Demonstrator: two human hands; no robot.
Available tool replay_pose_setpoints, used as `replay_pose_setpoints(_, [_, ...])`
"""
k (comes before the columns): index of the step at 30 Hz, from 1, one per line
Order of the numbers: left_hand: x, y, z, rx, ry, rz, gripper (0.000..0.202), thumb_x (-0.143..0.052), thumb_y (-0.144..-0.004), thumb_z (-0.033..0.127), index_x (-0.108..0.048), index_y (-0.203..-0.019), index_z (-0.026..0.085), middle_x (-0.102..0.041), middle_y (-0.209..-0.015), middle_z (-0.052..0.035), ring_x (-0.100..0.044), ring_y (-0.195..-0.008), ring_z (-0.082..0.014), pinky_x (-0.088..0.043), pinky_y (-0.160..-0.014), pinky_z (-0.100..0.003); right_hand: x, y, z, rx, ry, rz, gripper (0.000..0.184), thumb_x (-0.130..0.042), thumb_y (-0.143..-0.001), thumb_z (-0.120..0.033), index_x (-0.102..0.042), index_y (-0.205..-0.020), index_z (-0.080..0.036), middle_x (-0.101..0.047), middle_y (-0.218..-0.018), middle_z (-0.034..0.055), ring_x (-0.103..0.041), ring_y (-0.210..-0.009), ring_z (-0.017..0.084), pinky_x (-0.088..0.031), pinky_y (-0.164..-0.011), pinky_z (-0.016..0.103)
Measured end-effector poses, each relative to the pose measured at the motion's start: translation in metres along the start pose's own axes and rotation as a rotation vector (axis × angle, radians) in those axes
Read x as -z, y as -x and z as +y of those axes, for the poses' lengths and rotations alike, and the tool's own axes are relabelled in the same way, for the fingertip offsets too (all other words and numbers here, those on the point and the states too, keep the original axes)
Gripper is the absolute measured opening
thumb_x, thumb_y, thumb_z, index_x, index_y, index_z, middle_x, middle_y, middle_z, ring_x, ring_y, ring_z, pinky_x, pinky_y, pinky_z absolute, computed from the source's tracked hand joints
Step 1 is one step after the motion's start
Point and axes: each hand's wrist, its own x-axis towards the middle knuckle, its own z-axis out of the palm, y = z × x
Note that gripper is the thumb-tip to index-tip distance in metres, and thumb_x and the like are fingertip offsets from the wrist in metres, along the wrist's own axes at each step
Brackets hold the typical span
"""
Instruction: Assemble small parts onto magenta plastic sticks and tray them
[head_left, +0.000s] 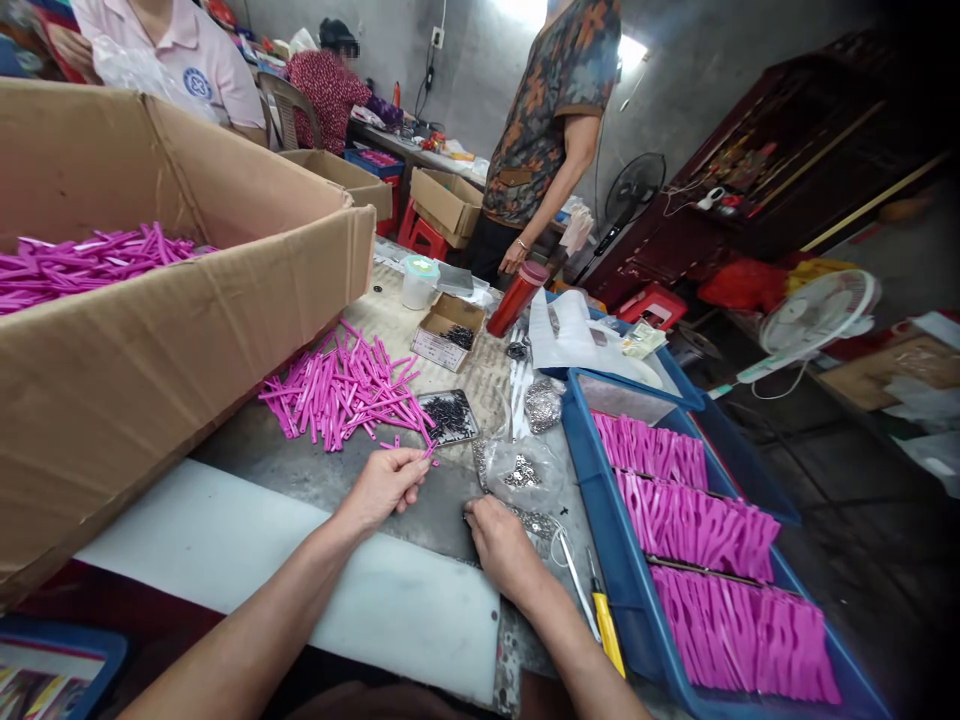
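My left hand point(390, 487) is closed in a pinch over the worktable point(442, 525), with a slim magenta plastic piece point(430, 450) between thumb and forefinger. Just beyond it lies a loose pile of magenta plastic pieces point(341, 390). A small tray of black parts point(448, 416) touches the pile's right side. My right hand point(499, 540) rests low over the table with fingers curled together; what its fingertips hold, if anything, is too small to name. Beside that hand are small metal parts point(536, 522) and a clear bag of metal pieces point(521, 472).
A large cardboard box point(225, 320) of magenta pieces stands at left. To the right, a blue crate point(600, 520) holds rows of magenta pieces. A yellow-handled screwdriver point(607, 630) and tweezers point(577, 585) lie alongside. Farther back are a red bottle point(517, 298), a small carton point(450, 330) and a standing person point(551, 120).
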Motion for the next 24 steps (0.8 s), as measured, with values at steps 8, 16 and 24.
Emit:
replay_pose_setpoints(8, [-0.001,0.001,0.004,0.005,0.022,-0.004,0.027,-0.056,-0.064,0.039,-0.050,-0.059,0.013,-0.040,-0.039,0.0081,-0.031,-0.029,-0.0021,-0.023,-0.027,-0.012,0.005,0.001,-0.001,-0.033,-0.016,-0.034,0.013,-0.043,-0.076,-0.009,-0.055,-0.079,-0.014,-0.056,-0.073,0.0058,-0.054,-0.069,0.016,-0.042,-0.065,0.024])
replay_pose_setpoints(16, [0.002,-0.002,-0.005,-0.025,-0.034,0.016,0.027,-0.051,-0.069,0.039,-0.055,-0.067,0.012,-0.039,-0.036,0.0086,-0.027,-0.028,-0.0022,-0.020,-0.029,-0.013,0.003,-0.008,-0.009,-0.091,0.107,-0.083,0.018,-0.040,-0.073,-0.006,-0.055,-0.072,-0.015,-0.058,-0.071,0.0077,-0.056,-0.067,0.018,-0.042,-0.062,0.026])
replay_pose_setpoints(24, [0.001,-0.002,-0.012,-0.115,-0.155,0.139,0.031,-0.052,-0.065,0.035,-0.063,-0.080,0.010,-0.039,-0.039,0.0075,-0.030,-0.030,-0.0038,-0.023,-0.030,-0.014,0.007,-0.015,-0.019,-0.208,0.161,-0.128,0.020,-0.040,-0.070,-0.003,-0.056,-0.071,-0.014,-0.061,-0.073,0.0121,-0.058,-0.068,0.022,-0.040,-0.058,0.027])
